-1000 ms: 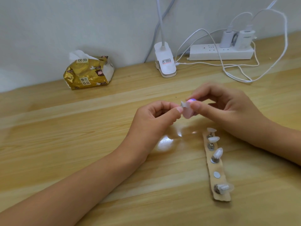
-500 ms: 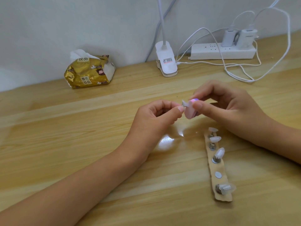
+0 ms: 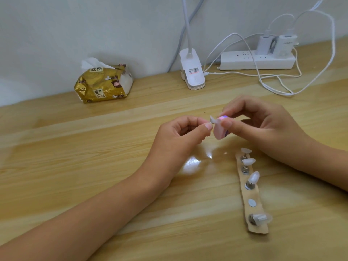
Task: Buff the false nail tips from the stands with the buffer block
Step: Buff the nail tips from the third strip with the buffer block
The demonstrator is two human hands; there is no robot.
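My left hand (image 3: 180,136) pinches a small false nail tip on its stand (image 3: 212,120) between thumb and forefinger, held above the table. My right hand (image 3: 259,125) pinches a pink buffer block (image 3: 219,131) and holds it against the tip. Below the hands a tan strip (image 3: 253,200) lies on the wood. It carries several stands with whitish nail tips (image 3: 253,177), one bare metal disc (image 3: 252,203), and a tipped-over stand (image 3: 259,219) at its near end.
A gold tissue pack (image 3: 103,83) sits at the back left by the wall. A white clip lamp base (image 3: 192,72) stands behind the hands. A power strip (image 3: 256,61) with chargers and loose white cables (image 3: 278,85) lies at the back right.
Both hands stay close together with the tip against the buffer. Only slight shifts of the fingers and of the view show.
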